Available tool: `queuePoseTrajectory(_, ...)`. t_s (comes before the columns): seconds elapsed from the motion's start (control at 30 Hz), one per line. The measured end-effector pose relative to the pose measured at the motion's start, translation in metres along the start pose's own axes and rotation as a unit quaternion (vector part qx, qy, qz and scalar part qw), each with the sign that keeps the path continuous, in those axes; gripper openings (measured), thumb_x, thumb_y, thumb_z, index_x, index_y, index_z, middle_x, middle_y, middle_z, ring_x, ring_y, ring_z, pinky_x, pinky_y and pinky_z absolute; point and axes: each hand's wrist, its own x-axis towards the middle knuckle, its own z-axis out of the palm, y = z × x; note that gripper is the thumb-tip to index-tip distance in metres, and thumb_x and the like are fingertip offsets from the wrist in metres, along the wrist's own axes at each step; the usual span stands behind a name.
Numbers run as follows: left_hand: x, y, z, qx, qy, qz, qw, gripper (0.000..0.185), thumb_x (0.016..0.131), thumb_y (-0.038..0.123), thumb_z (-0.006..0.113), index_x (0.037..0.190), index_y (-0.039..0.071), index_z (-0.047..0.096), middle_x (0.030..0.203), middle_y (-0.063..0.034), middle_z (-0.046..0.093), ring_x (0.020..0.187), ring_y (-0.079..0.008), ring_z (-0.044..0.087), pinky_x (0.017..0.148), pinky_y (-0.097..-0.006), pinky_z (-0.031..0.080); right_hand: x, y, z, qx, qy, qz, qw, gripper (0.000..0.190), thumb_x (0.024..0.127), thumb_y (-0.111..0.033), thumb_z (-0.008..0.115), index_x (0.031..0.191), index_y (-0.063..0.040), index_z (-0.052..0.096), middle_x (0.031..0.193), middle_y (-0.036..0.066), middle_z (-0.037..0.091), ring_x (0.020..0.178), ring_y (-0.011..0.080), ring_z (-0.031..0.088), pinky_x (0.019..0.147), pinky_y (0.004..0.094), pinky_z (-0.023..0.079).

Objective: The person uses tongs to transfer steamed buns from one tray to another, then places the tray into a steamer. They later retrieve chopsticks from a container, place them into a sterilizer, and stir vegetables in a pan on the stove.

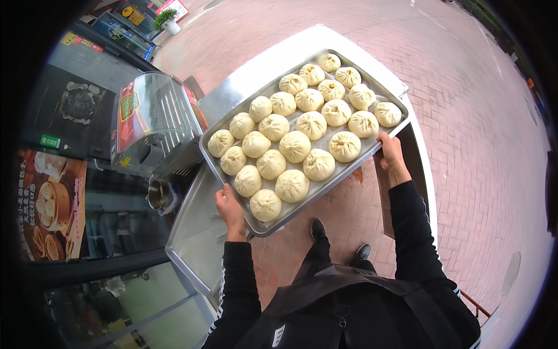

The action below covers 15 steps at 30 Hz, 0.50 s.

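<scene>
Both my hands grip a rectangular metal tray (301,205), held at a slant across the view. My left hand (230,211) clasps its near left edge, thumb on the rim. My right hand (391,157) clasps its near right edge close to the far right corner. Fingers under the tray are hidden. Rows of pale pleated buns (294,146) fill the tray, spaced on a light liner, a few of them touching or nearly so. Some buns show a little filling at the top pinch. Beyond the tray, and partly behind it, is a white and metal counter (261,65).
At the left stand a glass-fronted display warmer (157,118) and a metal pot (158,195). A metal worktop (200,231) lies below my left hand, beside shop windows with a bun poster (54,205). Brick paving (462,174) surrounds the counter. A potted plant (168,22) stands far off.
</scene>
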Motion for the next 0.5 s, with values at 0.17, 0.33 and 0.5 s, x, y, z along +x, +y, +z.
queuePoseTrajectory(0.17, 0.004, 0.013, 0.006, 0.012, 0.01, 0.012, 1.0, 0.039, 0.103, 0.036, 0.054, 0.087, 0.001, 0.052, 0.079, -0.0021, 0.052, 0.075, -0.0133, 0.043, 0.069, -0.0304, 0.042, 0.017, -0.011, 0.006, 0.037, -0.046, 0.024, 0.998, 0.01, 0.08, -0.005, 0.056, 0.081, 0.005, 0.057, 0.07, 0.009, 0.058, 0.051, 0.0194, 0.055, 0.043, 0.0335, 0.046)
queuePoseTrajectory(0.33, -0.006, 0.03, 0.009, 0.063, 0.03, 0.008, 0.998, 0.036, 0.104, 0.032, 0.054, 0.086, 0.001, 0.048, 0.076, -0.0007, 0.045, 0.075, -0.0117, 0.039, 0.066, -0.0306, 0.04, 0.04, -0.015, 0.013, 0.058, -0.01, 0.05, 0.997, 0.007, 0.078, -0.003, 0.058, 0.071, -0.002, 0.056, 0.064, -0.002, 0.05, 0.05, 0.0094, 0.044, 0.045, 0.0262, 0.032)
queuePoseTrajectory(0.5, -0.024, 0.068, 0.008, 0.135, 0.012, -0.039, 0.99, 0.033, 0.104, 0.03, 0.053, 0.09, 0.001, 0.046, 0.08, -0.0031, 0.044, 0.078, -0.0141, 0.04, 0.07, -0.0319, 0.04, 0.06, -0.04, 0.015, 0.006, -0.022, 0.139, 0.99, 0.006, 0.076, 0.003, 0.055, 0.081, 0.001, 0.057, 0.074, 0.001, 0.056, 0.061, 0.0118, 0.05, 0.056, 0.026, 0.039)
